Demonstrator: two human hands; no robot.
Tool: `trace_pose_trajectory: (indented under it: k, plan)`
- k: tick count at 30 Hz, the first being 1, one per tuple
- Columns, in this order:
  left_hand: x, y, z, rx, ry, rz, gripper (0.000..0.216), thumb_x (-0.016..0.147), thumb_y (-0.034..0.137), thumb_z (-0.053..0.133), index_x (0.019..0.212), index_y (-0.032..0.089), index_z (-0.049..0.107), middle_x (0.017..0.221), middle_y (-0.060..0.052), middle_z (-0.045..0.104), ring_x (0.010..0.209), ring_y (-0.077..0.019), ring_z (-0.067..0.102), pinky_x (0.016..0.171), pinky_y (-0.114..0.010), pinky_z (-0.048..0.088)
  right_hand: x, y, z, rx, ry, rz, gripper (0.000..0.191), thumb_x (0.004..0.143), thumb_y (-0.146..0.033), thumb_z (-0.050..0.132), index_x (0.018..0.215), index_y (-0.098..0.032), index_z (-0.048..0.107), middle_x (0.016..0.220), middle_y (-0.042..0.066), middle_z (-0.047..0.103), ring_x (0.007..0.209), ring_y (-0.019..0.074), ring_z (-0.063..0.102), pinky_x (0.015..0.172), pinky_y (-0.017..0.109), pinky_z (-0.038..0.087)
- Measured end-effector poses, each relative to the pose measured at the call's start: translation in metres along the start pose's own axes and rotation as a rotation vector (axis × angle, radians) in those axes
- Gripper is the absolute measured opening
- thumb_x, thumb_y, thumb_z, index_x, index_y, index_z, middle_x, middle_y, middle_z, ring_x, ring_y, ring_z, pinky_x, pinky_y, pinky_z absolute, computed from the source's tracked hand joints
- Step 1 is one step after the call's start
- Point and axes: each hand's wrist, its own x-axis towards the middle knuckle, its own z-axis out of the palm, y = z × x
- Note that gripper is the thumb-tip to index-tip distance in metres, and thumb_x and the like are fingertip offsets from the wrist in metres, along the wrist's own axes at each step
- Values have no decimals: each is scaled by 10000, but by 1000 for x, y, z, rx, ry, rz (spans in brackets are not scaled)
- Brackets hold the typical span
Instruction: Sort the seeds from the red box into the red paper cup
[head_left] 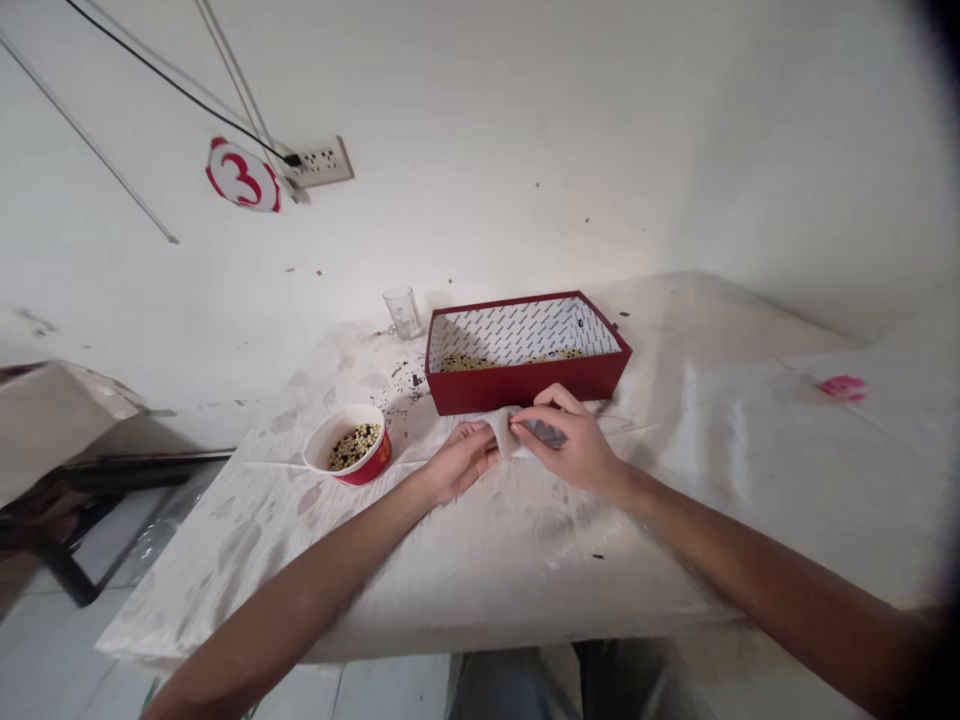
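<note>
Both my hands meet at the middle of the table, just in front of a red box. My left hand and my right hand are each closed in a pinch on a small white pouch, holding it between them. Something small and dark lies at my right fingertips, and I cannot make out what it is. The red box has a patterned white lining and a layer of pale beans along its near inside wall. A red and white paper bowl with mixed beans stands to the left of my left hand.
A small clear glass stands behind the box by the wall. The table wears a stained plastic sheet with scattered dark specks. A pink object lies far right. A socket and a numbered sign hang on the wall; a dark stand sits at left.
</note>
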Motion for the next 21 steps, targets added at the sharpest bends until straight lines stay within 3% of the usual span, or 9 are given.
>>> trace_pose_trajectory:
  k: [2, 6, 12, 16, 21]
  plan:
    - [0, 1, 1, -2, -13, -23, 264, 751, 358, 790, 905, 150, 743, 886, -83, 734, 876, -193, 669, 804, -298, 511, 0, -1, 0, 10, 25, 14, 91, 928, -257, 618, 990, -255, 686, 906, 29, 535, 820, 165, 572, 723, 338, 505]
    - [0, 0, 2, 35, -24, -5, 232, 725, 267, 804, 908, 136, 750, 919, -92, 740, 874, -198, 678, 755, -286, 522, 2, -6, 0, 12, 61, 46, 72, 950, -253, 582, 960, -233, 650, 909, 32, 544, 822, 164, 574, 728, 339, 498]
    - [-2, -1, 3, -34, -3, -30, 151, 703, 197, 805, 834, 153, 745, 920, -71, 755, 912, -206, 696, 845, -338, 546, 3, -9, 0, 3, 0, 51, 82, 933, -258, 605, 991, -249, 662, 936, 33, 548, 828, 160, 579, 726, 329, 505]
    - [-4, 0, 5, -22, -28, -21, 246, 701, 187, 810, 939, 157, 753, 1026, -93, 755, 1018, -239, 687, 902, -363, 545, 2, -6, 0, -10, 13, 46, 114, 931, -252, 606, 1020, -255, 678, 943, 38, 546, 861, 172, 582, 766, 342, 511]
    - [-4, -1, 4, -51, 41, 7, 289, 679, 181, 830, 956, 175, 749, 1003, -80, 763, 1014, -238, 695, 919, -354, 542, 3, -5, 1, -31, 8, 21, 158, 945, -246, 583, 1059, -268, 689, 931, 40, 537, 858, 178, 572, 779, 352, 505]
